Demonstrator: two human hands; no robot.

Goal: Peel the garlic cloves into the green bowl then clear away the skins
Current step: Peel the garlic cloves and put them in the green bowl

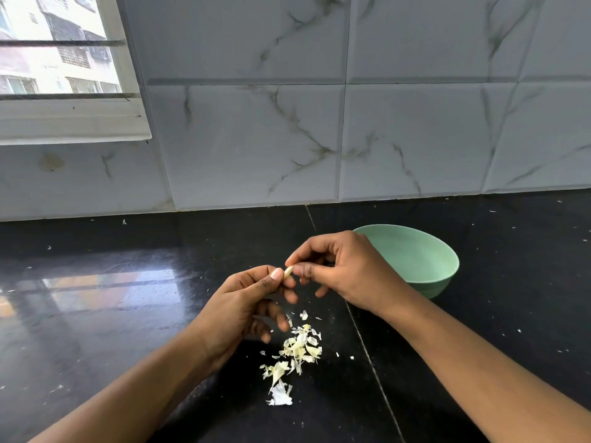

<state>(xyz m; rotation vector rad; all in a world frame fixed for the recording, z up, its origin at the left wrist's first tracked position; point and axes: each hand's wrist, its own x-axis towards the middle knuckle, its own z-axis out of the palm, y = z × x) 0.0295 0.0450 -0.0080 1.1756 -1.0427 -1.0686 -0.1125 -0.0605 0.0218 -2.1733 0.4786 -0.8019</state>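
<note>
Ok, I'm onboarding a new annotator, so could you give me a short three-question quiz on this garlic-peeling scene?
1. True or false: the green bowl stands to the left of the garlic skins.
2. The garlic skins lie: A) in the bowl, B) on the black countertop, C) on a plate.
3. What do the left hand and right hand pinch between them?
Key: 1 false, it stands to their right; 2 B; 3 a garlic clove.
</note>
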